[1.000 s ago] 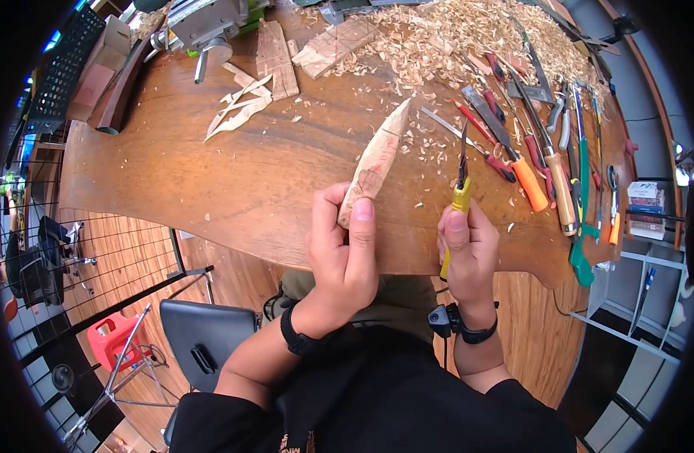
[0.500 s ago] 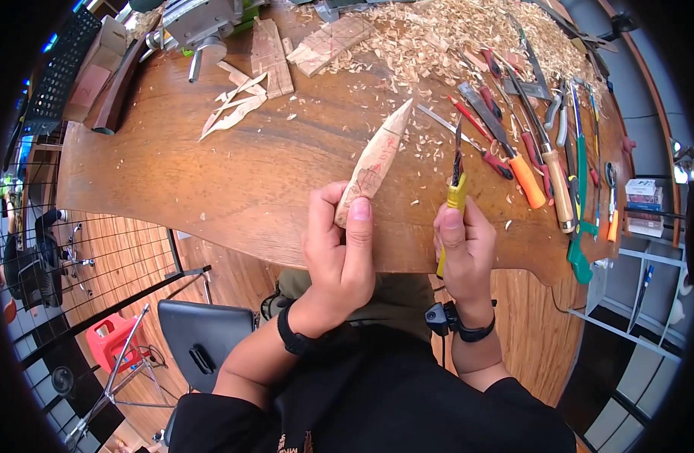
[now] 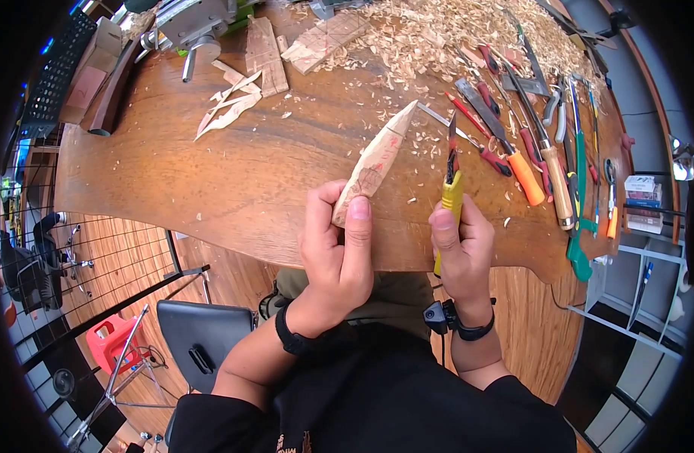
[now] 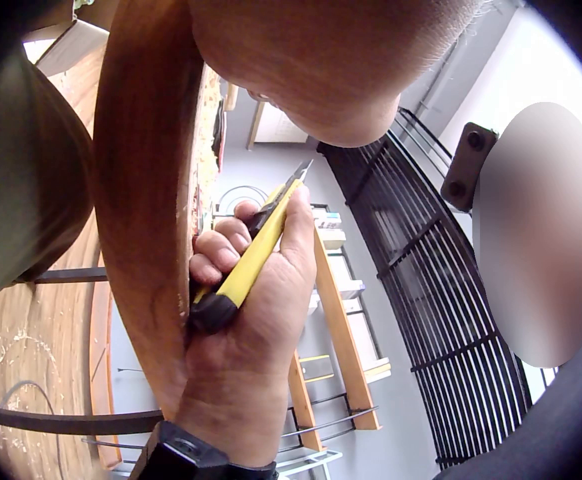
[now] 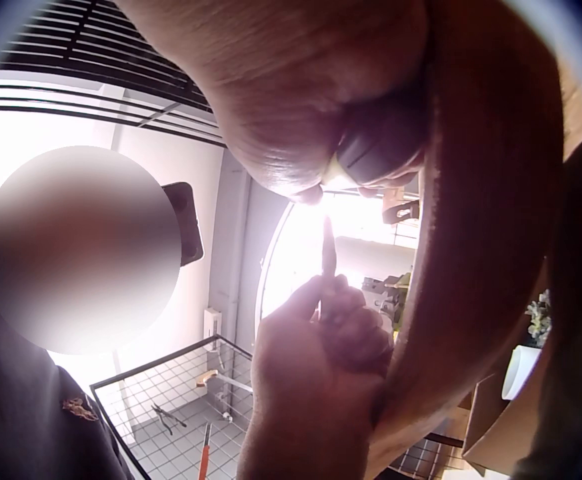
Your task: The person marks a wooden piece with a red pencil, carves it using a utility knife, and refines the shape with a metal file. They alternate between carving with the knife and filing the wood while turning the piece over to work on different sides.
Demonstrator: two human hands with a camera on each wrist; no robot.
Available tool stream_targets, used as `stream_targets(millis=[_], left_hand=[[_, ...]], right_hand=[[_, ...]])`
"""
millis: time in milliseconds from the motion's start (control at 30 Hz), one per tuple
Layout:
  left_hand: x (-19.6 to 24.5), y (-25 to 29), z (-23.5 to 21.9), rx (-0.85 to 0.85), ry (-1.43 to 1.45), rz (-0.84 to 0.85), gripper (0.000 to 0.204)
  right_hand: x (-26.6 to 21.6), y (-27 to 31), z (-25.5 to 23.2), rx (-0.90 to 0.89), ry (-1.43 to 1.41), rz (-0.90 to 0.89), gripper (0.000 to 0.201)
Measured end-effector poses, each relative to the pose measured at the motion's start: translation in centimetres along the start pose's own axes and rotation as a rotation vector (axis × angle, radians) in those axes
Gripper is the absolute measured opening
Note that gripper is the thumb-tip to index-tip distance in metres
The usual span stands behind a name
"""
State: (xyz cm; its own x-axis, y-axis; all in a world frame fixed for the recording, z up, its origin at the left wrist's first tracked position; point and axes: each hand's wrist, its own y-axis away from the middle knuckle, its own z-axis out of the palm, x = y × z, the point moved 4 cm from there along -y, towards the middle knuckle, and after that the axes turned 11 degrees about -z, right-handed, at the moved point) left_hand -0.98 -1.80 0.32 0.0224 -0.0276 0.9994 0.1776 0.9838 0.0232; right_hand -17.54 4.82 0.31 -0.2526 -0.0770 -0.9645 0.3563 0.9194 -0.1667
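A pointed piece of pale wood (image 3: 377, 162) with red marks is gripped near its lower end by my left hand (image 3: 338, 253), thumb on its face and tip slanting up and right. To its right, my right hand (image 3: 465, 249) holds a yellow utility knife (image 3: 452, 198), blade upward and apart from the wood. The left wrist view shows the right hand (image 4: 256, 300) curled round the yellow knife (image 4: 256, 255). In the right wrist view, the left hand (image 5: 316, 370) pinches the wood (image 5: 328, 250), which is washed out by glare.
The wooden table (image 3: 173, 174) carries wood shavings (image 3: 437, 38) at the back and hand tools, among them an orange-handled one (image 3: 526, 179), at the right. Thin offcuts (image 3: 233, 106) and flat boards (image 3: 267, 57) lie back left, near a metal vise (image 3: 196, 26). A black chair (image 3: 203, 340) stands below left.
My right hand has shifted slightly left with the knife, whose blade stands nearer the wood. The left hand keeps its grip, and the table scene has slid slightly left in the view.
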Motion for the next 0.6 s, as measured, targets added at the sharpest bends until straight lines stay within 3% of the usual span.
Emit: stream_targets(millis=[367,600], left_hand=[[-0.34,0.04,-0.03,0.020,0.011,-0.015,0.021],[-0.18,0.02,0.24,-0.003,0.000,-0.028,0.016]], right_hand=[[-0.66,-0.16,-0.08,0.000,0.021,0.021,0.036],[-0.72,-0.32,-0.21,-0.089,0.077,-0.022,0.036]])
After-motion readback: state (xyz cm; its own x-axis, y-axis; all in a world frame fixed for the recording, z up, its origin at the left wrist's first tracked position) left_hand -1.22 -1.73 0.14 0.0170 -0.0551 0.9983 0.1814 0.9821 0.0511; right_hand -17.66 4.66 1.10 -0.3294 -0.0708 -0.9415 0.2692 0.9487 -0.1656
